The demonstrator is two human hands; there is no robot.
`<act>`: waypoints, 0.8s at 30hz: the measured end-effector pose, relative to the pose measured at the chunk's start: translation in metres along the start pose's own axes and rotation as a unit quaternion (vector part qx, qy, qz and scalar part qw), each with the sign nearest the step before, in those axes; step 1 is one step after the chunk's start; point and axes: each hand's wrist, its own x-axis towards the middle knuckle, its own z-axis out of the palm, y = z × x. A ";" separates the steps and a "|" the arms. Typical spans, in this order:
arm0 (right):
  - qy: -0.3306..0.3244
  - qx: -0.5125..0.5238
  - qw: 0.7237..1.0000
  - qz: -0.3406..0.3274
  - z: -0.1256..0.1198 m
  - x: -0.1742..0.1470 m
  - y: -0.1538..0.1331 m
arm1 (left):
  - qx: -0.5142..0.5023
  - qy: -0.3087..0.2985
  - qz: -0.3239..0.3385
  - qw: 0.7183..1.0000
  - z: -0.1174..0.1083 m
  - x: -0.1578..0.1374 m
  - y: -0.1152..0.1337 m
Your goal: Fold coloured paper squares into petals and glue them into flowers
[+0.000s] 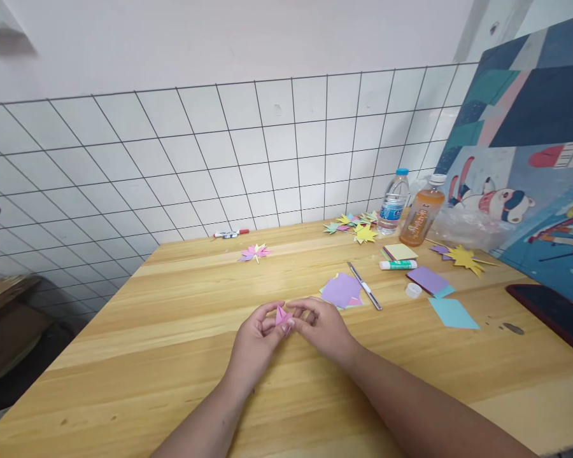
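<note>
A small piece of folded pink paper (281, 316) is pinched between my two hands over the wooden table (172, 356). My left hand (256, 334) grips its left side, fingers curled behind and thumb in front. From the right, my right hand (323, 327) holds the paper's lower right edge between thumb and fingertips. Part of the paper is hidden by the fingers. Just beyond my right hand lies a stack of cut paper shapes (342, 290), purple on top, with a slim silver pen-like tool (364, 286) beside it.
Folded paper stars (364, 233) lie at the back, another pink one (255, 252) left of them, near markers (232, 234). Toward the right stand a water bottle (393, 202) and an orange drink bottle (422, 213). A glue stick (398, 264), its cap (413, 291), blue paper (453, 313) and a phone (549, 315) are also there.
</note>
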 end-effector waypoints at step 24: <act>-0.071 0.194 0.966 0.154 -0.007 0.003 -0.004 | 0.029 -0.014 0.005 0.999 0.000 -0.003 0.005</act>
